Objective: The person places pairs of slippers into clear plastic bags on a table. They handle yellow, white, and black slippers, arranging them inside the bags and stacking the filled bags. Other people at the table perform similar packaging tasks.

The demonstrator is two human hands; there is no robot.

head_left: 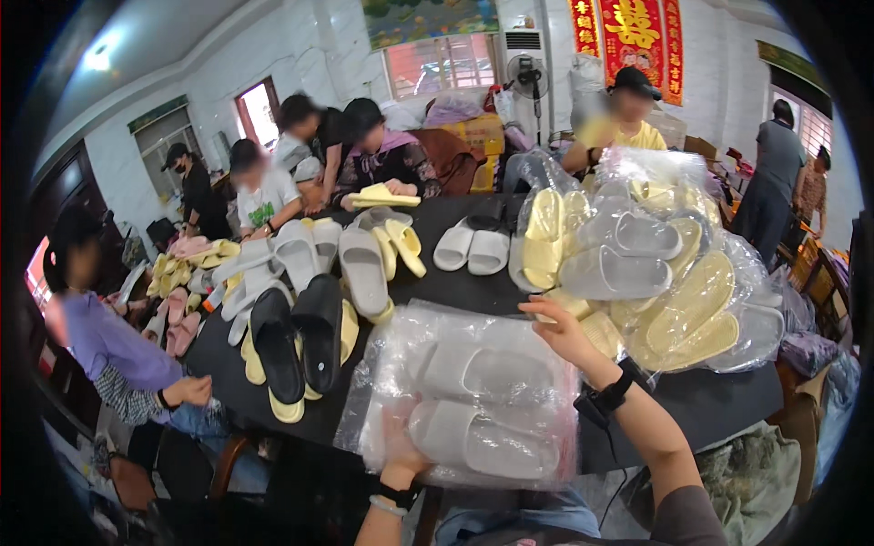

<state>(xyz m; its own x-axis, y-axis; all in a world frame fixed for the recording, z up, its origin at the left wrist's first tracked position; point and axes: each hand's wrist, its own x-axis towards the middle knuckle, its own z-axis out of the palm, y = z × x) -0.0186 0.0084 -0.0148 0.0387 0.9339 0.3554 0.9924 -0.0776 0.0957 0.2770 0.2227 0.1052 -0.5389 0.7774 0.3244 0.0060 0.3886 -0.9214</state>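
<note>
A pair of grey slide slippers (492, 437) lies side by side in front of me, within or under clear plastic. That plastic is a stack of clear bags (373, 400) at the near table edge. My left hand (401, 441) closes on the toe or heel end of the nearer slipper; film blurs its fingers. Over the far right corner of the bags, my right hand (563, 332) is open with fingers stretched and apart. Just beyond it is a heap of bagged grey and yellow slippers (628, 273).
Black slippers (320, 332) rest on yellow ones to the left on the dark table (446, 296). A grey-white pair (472, 247) stands farther back. Several people work around the table; one in purple (118, 341) is at the left. Cardboard boxes (801, 419) stand at the right.
</note>
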